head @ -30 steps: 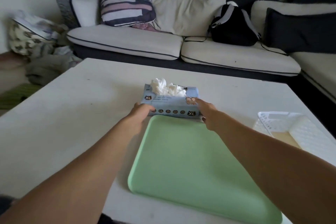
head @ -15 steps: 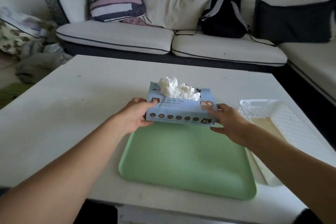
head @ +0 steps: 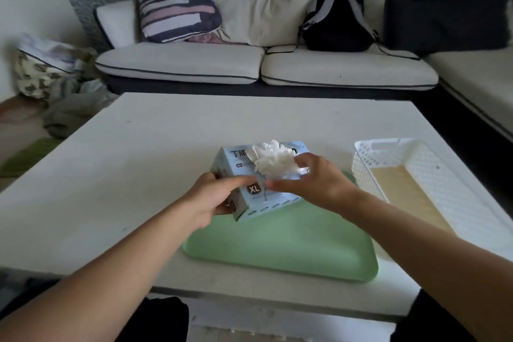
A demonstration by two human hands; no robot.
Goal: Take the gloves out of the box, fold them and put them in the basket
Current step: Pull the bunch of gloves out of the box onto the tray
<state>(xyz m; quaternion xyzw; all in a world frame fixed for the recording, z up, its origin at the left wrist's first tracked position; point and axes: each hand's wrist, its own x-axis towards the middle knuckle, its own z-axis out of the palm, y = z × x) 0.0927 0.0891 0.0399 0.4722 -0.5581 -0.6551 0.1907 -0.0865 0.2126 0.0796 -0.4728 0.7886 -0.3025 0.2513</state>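
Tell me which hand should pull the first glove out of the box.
Right. The right hand already sits at the white gloves bunched in the opening, while the left hand grips the box by its end and steadies it, tilted, over the green tray.

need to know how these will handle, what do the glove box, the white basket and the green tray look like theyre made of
The glove box looks like thin printed cardboard, light blue and matte, with sharp folded edges. The white basket looks like moulded plastic: its walls are a regular grid of small holes with a cut-out handle. The green tray seems smooth matte plastic or silicone with rounded corners; the picture cannot settle which.
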